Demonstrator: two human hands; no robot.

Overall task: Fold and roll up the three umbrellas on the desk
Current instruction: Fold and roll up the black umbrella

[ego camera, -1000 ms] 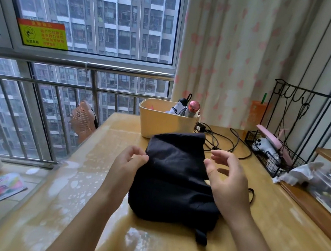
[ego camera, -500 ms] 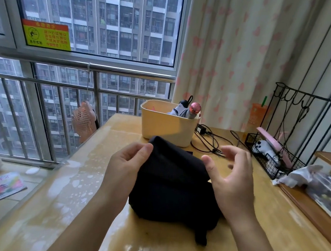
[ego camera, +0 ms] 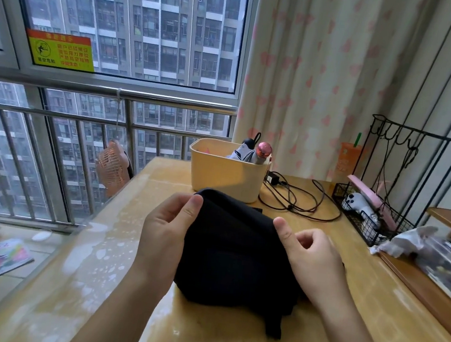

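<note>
A black umbrella lies on the wooden desk in front of me, its fabric bunched into a loose fold with a strap hanging off the near edge. My left hand grips the fabric's left side, thumb on top. My right hand pinches the right side, fingers curled. Behind it, a yellow bin holds a grey umbrella with a pink handle and a black-handled one beside it.
Black cables lie behind the umbrella on the right. A wire rack with small items stands at the far right, a crumpled tissue and clear box beside it. Window railing runs along the left; a small orange fan hangs there.
Both hands have closed on the black fabric and drawn its far edge toward me, folding the canopy over into a taller bunch. The right hand's fingers have curled.
</note>
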